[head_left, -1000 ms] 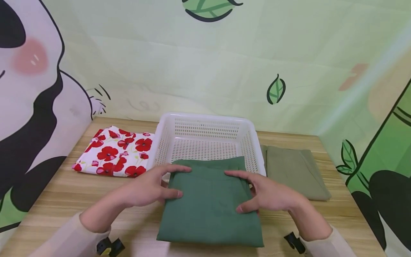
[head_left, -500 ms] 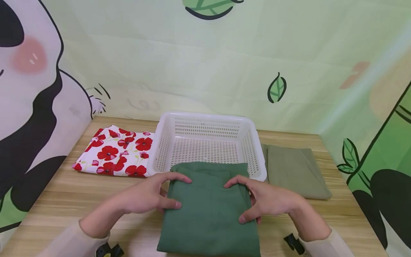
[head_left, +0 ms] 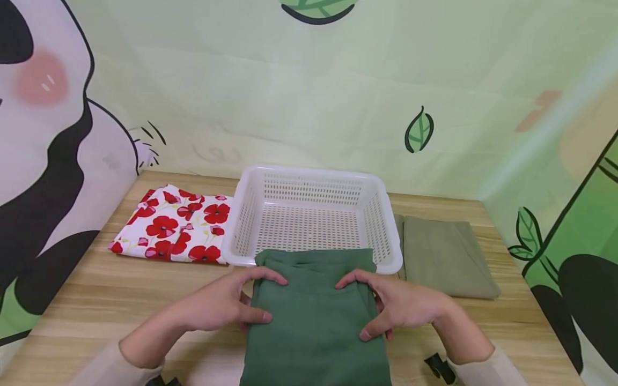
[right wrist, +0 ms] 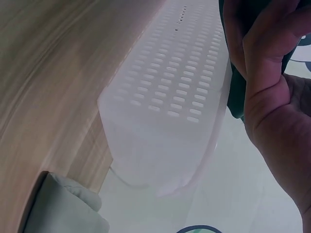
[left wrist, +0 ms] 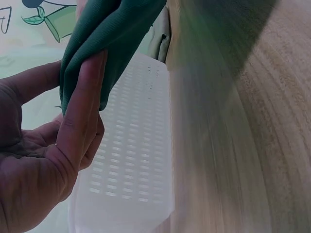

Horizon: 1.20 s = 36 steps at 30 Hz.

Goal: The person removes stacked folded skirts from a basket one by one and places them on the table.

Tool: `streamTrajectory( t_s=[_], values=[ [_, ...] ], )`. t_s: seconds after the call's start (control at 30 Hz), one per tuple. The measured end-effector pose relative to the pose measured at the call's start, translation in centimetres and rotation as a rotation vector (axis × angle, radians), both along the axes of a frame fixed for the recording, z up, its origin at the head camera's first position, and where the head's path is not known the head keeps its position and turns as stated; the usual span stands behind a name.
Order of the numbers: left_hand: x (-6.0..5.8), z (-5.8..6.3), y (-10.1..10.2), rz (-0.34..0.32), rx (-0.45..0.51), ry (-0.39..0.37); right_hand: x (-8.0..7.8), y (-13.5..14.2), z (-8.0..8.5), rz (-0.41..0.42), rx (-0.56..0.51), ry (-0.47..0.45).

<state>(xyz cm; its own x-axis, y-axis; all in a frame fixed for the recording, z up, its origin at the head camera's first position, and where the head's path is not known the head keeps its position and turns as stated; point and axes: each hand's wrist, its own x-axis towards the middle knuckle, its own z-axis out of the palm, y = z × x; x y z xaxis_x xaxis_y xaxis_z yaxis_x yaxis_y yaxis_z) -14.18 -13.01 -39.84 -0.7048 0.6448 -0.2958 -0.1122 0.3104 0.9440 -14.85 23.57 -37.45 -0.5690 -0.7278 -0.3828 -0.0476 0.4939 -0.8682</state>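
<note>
A folded dark green cloth (head_left: 314, 316) lies in front of me, its far edge reaching the near rim of a white plastic basket (head_left: 311, 182). My left hand (head_left: 227, 303) grips the cloth's left side, thumb on top and fingers underneath. My right hand (head_left: 401, 305) grips its right side the same way. The left wrist view shows my thumb (left wrist: 80, 114) pressed on the green cloth (left wrist: 114, 34) with the basket (left wrist: 133, 160) behind it. In the right wrist view my right hand (right wrist: 267, 82) pinches the dark cloth (right wrist: 238, 99) beside the basket (right wrist: 170, 107).
A folded white cloth with red poppies (head_left: 174, 225) lies left of the basket. A folded olive cloth (head_left: 444, 257) lies to its right, also seen as the olive cloth (right wrist: 63, 208) in the right wrist view. All rest on a wooden table (head_left: 72, 305) ringed by printed backdrop walls.
Both hands drew the green cloth back toward me and off the basket's inside; its far edge now sits at the near rim. The fingers curled tighter on its sides.
</note>
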Motion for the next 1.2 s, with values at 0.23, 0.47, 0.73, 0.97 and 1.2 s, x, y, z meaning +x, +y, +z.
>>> streamTrajectory(
  t_s=[0.23,0.47,0.73,0.97,1.2],
  values=[
    [0.2,-1.1,-0.1,-0.023,-0.008,-0.012,0.2,-0.3,-1.1,0.009,-0.037,-0.091],
    [0.3,-2.7,0.2,-0.014,-0.026,-0.026,0.4,-0.8,-2.6,0.0,0.0,-0.109],
    [-0.3,-3.9,0.9,-0.044,-0.102,0.097,0.4,-0.8,-3.6,-0.026,0.044,-0.094],
    [-0.9,-4.3,1.3,-0.052,-0.149,0.142,0.0,-0.9,-4.3,-0.073,0.087,-0.092],
    [-1.1,-4.6,1.3,-0.03,-0.201,0.144,-0.2,-1.0,-4.5,-0.104,0.142,-0.034]
  ],
)
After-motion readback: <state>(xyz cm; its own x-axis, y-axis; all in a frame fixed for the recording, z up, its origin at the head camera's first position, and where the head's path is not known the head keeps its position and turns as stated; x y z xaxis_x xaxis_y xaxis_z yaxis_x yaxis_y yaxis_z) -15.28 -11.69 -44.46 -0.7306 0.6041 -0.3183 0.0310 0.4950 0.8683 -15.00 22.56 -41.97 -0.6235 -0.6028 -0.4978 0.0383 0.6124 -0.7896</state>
